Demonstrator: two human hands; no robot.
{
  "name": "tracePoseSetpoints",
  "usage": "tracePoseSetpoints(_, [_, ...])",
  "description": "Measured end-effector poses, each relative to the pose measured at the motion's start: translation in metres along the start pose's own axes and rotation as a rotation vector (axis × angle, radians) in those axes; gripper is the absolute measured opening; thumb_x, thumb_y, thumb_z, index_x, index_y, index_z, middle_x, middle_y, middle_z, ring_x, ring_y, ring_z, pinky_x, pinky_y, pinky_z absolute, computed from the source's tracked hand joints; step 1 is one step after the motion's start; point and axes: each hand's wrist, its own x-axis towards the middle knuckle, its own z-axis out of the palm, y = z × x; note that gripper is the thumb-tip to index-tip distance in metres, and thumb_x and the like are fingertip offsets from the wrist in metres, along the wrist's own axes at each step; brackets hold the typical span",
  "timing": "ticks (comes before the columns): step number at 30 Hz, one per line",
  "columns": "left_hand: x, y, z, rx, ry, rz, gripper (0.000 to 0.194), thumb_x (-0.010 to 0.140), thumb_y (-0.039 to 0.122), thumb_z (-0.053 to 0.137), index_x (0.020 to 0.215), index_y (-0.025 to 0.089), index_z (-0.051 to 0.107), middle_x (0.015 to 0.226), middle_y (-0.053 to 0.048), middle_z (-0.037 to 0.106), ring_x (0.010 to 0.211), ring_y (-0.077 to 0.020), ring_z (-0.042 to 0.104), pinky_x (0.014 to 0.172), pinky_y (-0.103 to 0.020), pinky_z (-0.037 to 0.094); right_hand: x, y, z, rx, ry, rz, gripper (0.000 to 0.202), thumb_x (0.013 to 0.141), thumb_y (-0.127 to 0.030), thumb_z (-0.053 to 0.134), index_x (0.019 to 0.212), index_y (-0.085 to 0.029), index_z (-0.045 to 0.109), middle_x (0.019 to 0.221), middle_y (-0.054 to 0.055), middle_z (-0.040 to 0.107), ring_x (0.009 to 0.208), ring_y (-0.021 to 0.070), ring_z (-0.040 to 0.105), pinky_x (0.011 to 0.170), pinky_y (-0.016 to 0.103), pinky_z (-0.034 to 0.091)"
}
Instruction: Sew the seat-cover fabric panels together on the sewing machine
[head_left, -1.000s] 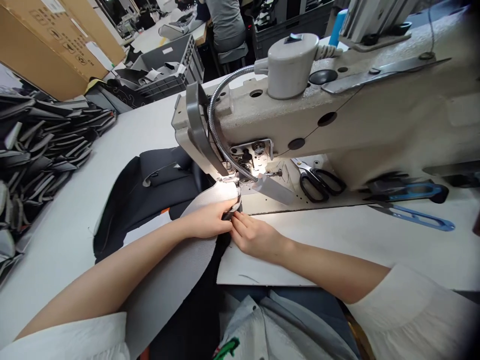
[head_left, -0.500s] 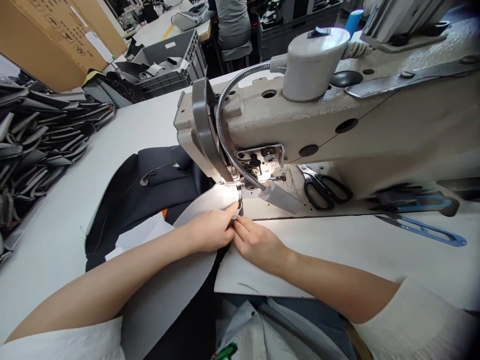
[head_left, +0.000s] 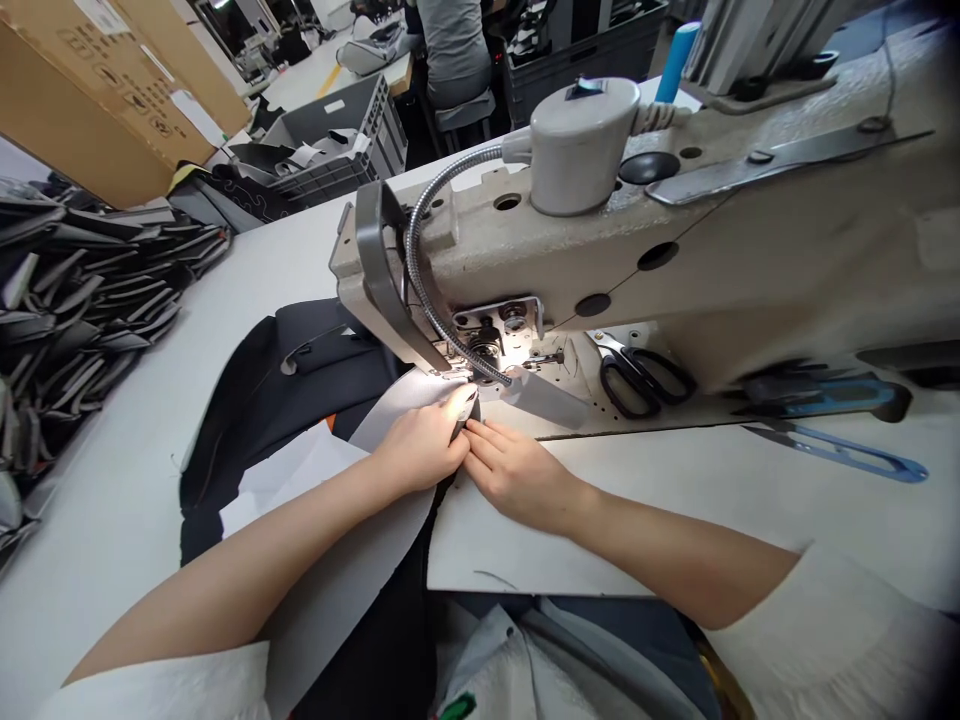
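Loose white sleeves point(head_left: 817, 620) ending near the elbows, creased pale grey garment point(head_left: 491, 660), green patch point(head_left: 457, 706) low down

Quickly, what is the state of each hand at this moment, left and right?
Left hand: closed, holding the edge of the light-grey textured fabric sheet.
Right hand: curled at the same edge; whether it grips cannot be told.

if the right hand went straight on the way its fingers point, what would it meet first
Probably the left hand, which lies just ahead of the fingertips of the right hand, with the dark fabric edge beside both. Any gap is hard to judge.
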Motion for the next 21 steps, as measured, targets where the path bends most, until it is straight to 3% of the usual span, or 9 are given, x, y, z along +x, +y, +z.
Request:
tracePoseSetpoints(9, [-0.001,0.007,-0.004,0.067,-0.038,0.016,0.031,0.081,0.021,0.035,0.111,0.021,0.044,0.089,-0.007,0.066,0.078,-0.0260,0.064,0.059,-0.031,0.043,-0.004,-0.005,0.000,0.064,-0.009,0.063,0.027,0.087,-0.007,0.041,0.100,-0.003,0.064,0.106,0.016,0.064,0.107,0.0245,0.057,0.092,0.034,0.048])
tracePoseSetpoints(21, [0.008,-0.001,-0.009,0.015,-0.104,0.071,0.038,0.078,0.019,0.035,0.113,0.016,0.048,0.089,-0.010,0.065,0.078,-0.0245,0.061,0.064,-0.030,0.043,-0.004,-0.006,-0.003,0.048,-0.059,0.053,0.029,0.088,-0.008,0.040,0.108,-0.002,0.061,0.110,0.017,0.063,0.109,0.0259,0.056,0.093,0.036,0.047])
